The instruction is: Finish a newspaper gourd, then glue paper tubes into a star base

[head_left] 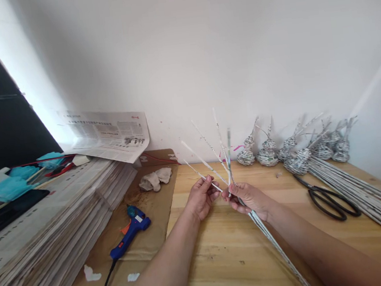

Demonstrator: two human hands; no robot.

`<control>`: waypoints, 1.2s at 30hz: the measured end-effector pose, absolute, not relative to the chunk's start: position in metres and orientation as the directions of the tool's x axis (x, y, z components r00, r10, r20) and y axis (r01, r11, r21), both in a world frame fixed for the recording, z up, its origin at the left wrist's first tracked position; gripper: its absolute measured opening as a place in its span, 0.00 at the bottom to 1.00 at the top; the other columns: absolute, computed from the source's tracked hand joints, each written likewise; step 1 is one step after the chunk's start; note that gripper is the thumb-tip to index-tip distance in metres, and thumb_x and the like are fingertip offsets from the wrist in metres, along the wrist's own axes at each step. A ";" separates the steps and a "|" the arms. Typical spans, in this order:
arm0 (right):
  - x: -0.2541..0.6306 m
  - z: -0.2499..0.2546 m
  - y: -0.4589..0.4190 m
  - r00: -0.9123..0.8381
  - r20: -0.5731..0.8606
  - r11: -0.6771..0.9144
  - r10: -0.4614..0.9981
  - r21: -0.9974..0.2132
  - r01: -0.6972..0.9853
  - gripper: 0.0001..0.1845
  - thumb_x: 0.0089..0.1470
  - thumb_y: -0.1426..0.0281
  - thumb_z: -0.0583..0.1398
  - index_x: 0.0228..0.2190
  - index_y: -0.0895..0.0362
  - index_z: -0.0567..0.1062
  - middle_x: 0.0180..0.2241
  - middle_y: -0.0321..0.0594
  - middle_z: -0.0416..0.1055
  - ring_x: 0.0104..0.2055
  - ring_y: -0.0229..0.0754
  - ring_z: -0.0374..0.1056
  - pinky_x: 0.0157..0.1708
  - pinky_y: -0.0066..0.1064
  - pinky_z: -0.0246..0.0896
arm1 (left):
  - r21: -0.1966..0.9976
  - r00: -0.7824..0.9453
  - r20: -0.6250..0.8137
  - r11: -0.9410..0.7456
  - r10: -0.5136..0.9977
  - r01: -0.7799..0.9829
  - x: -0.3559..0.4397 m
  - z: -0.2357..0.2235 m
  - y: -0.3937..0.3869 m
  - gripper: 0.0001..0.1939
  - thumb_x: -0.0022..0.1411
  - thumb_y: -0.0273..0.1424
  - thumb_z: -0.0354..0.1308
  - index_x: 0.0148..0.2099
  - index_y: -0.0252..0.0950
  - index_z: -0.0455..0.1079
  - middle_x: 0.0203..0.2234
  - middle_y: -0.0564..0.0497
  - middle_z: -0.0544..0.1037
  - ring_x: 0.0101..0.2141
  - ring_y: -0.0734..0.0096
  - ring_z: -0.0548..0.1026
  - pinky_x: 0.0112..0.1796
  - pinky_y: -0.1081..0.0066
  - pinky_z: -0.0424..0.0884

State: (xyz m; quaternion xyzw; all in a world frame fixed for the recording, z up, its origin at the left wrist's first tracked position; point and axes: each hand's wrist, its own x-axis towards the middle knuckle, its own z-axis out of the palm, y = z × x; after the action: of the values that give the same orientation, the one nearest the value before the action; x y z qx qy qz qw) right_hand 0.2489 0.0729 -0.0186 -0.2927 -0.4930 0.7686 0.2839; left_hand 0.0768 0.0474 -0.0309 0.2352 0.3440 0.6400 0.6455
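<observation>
- Because the paper sticks (276,245) gather at one spot over the middle of the table (215,268), the right hand (250,200) grips them there, its fingers closed round the bunch; I'd say that stops them slipping apart.
- Upper ends fan out freely, while the long lower ends lie together toward the table's near edge.
- Just beside it, the left hand (200,199) pinches a single thin stick (195,171), fingers drawn together lightly, a hold that would let it be angled easily.
- Spare sticks (364,192) lie along the table's right side with scissors (314,188) next to them, presumably for easy reach.
- Woven paper gourds (266,153) sit at the table's far right, probably out of the way.
- At the table's left, a glue gun (130,234) and a rag (155,179) rest on cardboard (158,220), perhaps guarding against drips.
</observation>
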 end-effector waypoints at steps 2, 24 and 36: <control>0.248 -0.018 0.073 -0.624 -0.179 -0.340 0.761 -0.929 -0.147 0.28 0.38 0.48 0.72 0.24 0.61 0.77 0.22 0.35 0.69 0.17 0.27 0.59 0.11 0.18 0.37 | 0.722 -0.038 -0.121 0.062 0.992 -0.689 0.076 -0.029 0.046 0.14 0.57 0.37 0.69 0.35 0.33 0.69 0.27 0.50 0.77 0.24 0.78 0.74 0.26 0.78 0.74; 0.240 -0.027 0.068 -0.542 -0.313 -0.354 0.780 -0.935 0.030 0.28 0.32 0.51 0.75 0.23 0.60 0.73 0.23 0.34 0.71 0.17 0.27 0.61 0.10 0.18 0.38 | 0.722 -0.175 -0.044 -0.090 0.984 -0.686 0.080 -0.024 0.044 0.21 0.40 0.36 0.77 0.36 0.33 0.77 0.27 0.54 0.76 0.25 0.81 0.70 0.23 0.80 0.64; 0.241 -0.024 0.069 -0.454 -0.287 -0.273 0.844 -0.957 0.097 0.28 0.35 0.49 0.73 0.29 0.59 0.77 0.16 0.26 0.58 0.13 0.27 0.54 0.09 0.19 0.33 | 0.662 -0.228 -0.087 -0.115 0.970 -0.741 0.067 -0.018 0.051 0.10 0.54 0.29 0.70 0.38 0.29 0.78 0.27 0.49 0.78 0.27 0.78 0.76 0.27 0.80 0.73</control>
State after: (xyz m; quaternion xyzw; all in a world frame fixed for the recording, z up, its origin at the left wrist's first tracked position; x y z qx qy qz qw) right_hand 0.2407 0.0692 -0.0240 -0.4409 -0.5333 0.6651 0.2808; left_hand 0.0668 0.0506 -0.0181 0.1887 0.3035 0.7225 0.5918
